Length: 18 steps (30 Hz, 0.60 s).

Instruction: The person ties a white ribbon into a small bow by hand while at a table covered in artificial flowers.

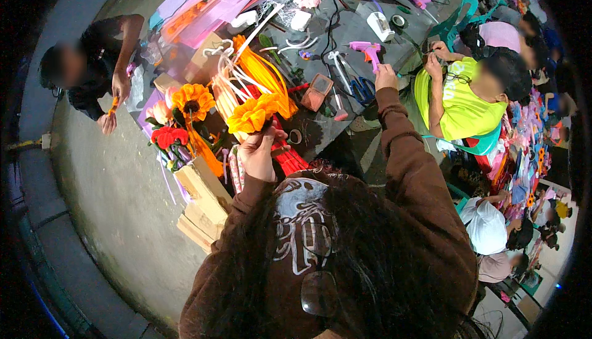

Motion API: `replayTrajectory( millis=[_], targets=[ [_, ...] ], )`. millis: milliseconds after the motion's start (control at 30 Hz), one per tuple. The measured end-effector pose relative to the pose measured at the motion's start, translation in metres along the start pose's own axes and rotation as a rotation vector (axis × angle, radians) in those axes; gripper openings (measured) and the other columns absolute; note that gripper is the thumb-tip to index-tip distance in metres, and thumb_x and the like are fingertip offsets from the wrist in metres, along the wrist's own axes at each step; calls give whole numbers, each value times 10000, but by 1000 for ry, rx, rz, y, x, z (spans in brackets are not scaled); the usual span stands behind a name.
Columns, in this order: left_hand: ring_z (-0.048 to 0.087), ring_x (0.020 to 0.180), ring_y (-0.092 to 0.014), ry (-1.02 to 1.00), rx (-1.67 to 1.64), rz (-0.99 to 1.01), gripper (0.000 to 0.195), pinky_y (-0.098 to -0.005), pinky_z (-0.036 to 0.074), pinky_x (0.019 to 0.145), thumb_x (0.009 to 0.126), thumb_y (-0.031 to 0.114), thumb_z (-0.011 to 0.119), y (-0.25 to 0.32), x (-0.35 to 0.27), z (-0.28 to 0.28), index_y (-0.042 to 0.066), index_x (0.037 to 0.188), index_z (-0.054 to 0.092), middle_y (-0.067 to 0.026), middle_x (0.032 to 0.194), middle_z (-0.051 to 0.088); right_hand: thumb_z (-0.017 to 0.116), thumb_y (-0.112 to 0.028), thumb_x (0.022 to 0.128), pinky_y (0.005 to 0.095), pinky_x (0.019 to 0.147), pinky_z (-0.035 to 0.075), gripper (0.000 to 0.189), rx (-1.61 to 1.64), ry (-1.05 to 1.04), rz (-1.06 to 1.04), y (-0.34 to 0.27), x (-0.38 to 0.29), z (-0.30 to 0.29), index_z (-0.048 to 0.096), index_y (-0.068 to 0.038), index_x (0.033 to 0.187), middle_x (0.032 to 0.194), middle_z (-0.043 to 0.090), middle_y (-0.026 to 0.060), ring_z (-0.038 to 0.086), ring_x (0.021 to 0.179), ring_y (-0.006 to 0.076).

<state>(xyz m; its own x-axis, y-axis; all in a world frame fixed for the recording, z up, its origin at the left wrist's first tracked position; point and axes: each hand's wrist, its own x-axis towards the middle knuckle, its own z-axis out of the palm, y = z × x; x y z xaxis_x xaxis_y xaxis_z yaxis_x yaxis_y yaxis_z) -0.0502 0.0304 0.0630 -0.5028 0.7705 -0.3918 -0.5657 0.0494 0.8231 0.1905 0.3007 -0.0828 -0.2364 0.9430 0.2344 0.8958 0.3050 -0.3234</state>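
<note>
My left hand (260, 156) grips a yellow-orange pipe-cleaner flower (253, 113) from below, its petals facing up and away from me. Out to the right, the fingers of my right hand (386, 78) close on the handle end of a pink hot glue gun (366, 50) over the table. Blue-handled scissors (362, 90) lie just left of that hand. Beyond the flower spreads a bundle of orange pipe cleaners (266, 73), with red pipe cleaners (292, 161) beside my left hand. A finished sunflower (192, 102) and a red flower (169, 137) stand left of it.
Cardboard boxes (203, 191) sit at the table's near left edge. A white tape dispenser (381, 27), black cords (331, 29) and a square compact (317, 92) lie on the grey table (319, 128). One person (104, 66) works at left, another in yellow-green (462, 98) sits at right.
</note>
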Motion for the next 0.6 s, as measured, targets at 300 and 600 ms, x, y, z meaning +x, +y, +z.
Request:
replayTrajectory(
  millis=[300, 600],
  targets=[
    [585, 681, -171, 34, 12, 20, 147, -308, 514, 529, 829, 139, 537, -4, 0, -9, 5, 872, 578, -76, 782, 594, 539, -279, 779, 437, 775, 405, 314, -356, -255, 66, -33, 22, -22, 506, -106, 1039, 1003, 503, 83, 500, 941, 273],
    [582, 667, -158, 53, 37, 62, 158, -302, 509, 513, 828, 147, 540, -3, 1, -14, -2, 867, 575, -81, 757, 593, 500, -467, 773, 478, 975, 220, 745, -325, -208, 22, -19, 27, 23, 159, -110, 1330, 1390, 144, 44, 296, 1212, 252]
  ],
)
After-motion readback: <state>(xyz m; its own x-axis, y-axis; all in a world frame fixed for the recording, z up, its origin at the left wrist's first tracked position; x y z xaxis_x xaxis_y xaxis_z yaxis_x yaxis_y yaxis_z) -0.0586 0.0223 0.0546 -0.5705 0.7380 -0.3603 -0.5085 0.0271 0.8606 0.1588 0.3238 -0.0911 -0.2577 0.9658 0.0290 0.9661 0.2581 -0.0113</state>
